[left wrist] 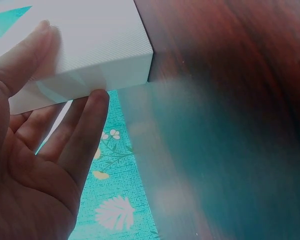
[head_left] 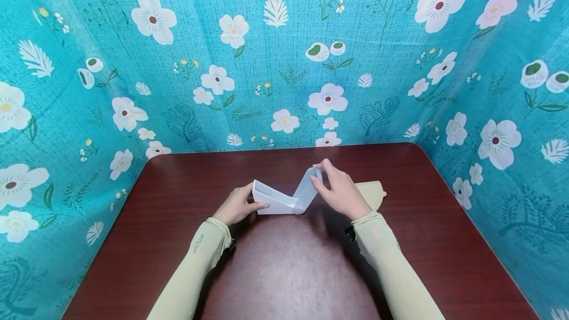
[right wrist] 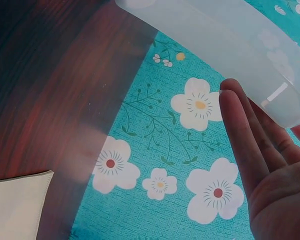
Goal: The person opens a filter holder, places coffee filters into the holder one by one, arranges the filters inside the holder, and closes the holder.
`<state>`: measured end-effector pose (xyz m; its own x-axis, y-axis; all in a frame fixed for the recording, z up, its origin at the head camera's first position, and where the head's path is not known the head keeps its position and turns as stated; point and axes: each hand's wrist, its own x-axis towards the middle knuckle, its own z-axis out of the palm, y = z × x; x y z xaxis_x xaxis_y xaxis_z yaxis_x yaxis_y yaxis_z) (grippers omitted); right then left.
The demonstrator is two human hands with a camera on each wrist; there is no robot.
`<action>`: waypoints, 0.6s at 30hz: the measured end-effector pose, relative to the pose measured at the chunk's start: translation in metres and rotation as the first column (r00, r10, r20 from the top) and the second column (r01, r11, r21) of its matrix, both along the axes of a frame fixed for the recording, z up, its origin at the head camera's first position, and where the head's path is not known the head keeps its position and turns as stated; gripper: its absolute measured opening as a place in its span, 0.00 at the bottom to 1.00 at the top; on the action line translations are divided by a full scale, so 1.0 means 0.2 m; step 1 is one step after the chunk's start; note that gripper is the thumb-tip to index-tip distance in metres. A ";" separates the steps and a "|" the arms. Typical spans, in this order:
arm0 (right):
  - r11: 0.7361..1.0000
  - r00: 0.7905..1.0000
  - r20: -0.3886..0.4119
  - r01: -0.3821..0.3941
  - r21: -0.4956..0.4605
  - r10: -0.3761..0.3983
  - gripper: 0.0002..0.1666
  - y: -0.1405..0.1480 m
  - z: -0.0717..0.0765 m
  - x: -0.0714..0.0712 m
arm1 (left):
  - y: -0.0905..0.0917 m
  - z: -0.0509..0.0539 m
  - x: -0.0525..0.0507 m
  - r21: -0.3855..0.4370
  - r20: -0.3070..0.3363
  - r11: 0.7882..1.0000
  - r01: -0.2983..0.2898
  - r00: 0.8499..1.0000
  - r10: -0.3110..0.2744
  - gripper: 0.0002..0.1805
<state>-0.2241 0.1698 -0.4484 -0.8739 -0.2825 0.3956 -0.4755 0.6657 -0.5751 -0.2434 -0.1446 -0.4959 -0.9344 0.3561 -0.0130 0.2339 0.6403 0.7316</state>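
In the head view, a white box [head_left: 272,200] and a frosted, see-through plastic tray [head_left: 306,189] meet low at the middle in a V shape. Whether they are joined there I cannot tell. My left hand [head_left: 237,205] grips the box's outer left end. The left wrist view shows the thumb on the finely ribbed face of the white box [left wrist: 97,45], with fingers under its edge. My right hand [head_left: 341,189] pinches the raised right end of the tray. In the right wrist view, fingers lie against the rounded end of the frosted tray [right wrist: 230,45]; the thumb is hidden.
A flat cream pouch [head_left: 371,192] with a small tab lies on the dark red-brown table [head_left: 284,265], just beyond my right hand. Stitching shows along the pouch edge [right wrist: 20,205] in the right wrist view. A turquoise flowered curtain [head_left: 266,63] stands behind the table and along both sides.
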 end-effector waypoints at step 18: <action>1.000 0.999 0.038 0.020 -0.002 -0.019 0.15 0.04 0.00 0.03 | 0.00 0.00 0.01 0.004 -0.019 1.000 0.002 1.000 -0.002 0.26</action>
